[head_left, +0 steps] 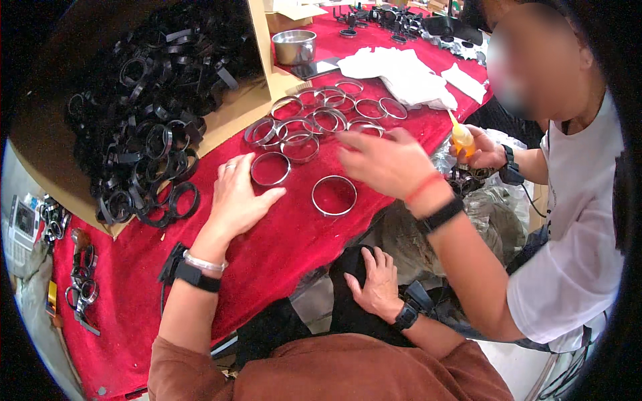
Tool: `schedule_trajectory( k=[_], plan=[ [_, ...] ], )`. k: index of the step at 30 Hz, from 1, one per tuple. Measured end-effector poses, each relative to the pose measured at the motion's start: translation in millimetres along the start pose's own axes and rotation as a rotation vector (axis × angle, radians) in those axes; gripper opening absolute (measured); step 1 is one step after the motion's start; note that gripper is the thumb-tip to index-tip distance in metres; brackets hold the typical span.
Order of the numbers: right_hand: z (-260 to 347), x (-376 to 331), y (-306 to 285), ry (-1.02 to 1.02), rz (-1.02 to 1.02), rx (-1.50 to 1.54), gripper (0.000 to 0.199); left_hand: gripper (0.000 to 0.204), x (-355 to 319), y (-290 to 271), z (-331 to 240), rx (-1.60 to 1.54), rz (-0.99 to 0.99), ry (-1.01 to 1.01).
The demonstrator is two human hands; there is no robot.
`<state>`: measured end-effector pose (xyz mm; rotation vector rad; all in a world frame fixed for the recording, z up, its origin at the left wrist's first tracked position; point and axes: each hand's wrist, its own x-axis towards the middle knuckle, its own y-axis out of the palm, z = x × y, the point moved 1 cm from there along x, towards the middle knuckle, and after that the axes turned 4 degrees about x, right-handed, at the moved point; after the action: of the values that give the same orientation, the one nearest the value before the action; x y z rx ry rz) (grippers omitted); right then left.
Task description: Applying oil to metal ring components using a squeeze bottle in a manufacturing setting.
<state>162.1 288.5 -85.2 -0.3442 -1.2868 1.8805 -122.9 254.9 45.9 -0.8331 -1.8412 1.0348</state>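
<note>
My left hand lies at the table's near side with its thumb spread from its fingers. Right beside its fingertips is a thin metal ring; whether they touch it I cannot tell. Another single metal ring lies farther right on the red cloth. Beyond them sits a cluster of similar rings, some overlapping. My right hand rests on my dark-clothed leg, fingers apart, holding nothing. A co-worker's hand, blurred, reaches over the rings from the right and hides part of them.
On the left, a cardboard box spills black ring-shaped clamps. A metal bowl and white cloth lie farther back. The co-worker's other hand holds a squeeze bottle of orange liquid. More clamps lie at the left.
</note>
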Motion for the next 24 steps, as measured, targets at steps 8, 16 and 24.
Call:
schedule_trajectory(
  k=[8, 16, 24],
  plan=[
    [5, -2, -10, 0.066, 0.015, -0.012, 0.063, 0.057, 18, 19, -2, 0.092, -0.016, 0.012],
    [8, 7, -2, 0.011, -0.036, -0.064, 0.061, 0.06, 9, 32, 7, 0.059, -0.129, 0.059],
    [14, 8, 2, 0.084, 0.057, -0.064, 0.061, 0.061, 11, 39, 11, -0.012, -0.13, 0.08]
  ],
)
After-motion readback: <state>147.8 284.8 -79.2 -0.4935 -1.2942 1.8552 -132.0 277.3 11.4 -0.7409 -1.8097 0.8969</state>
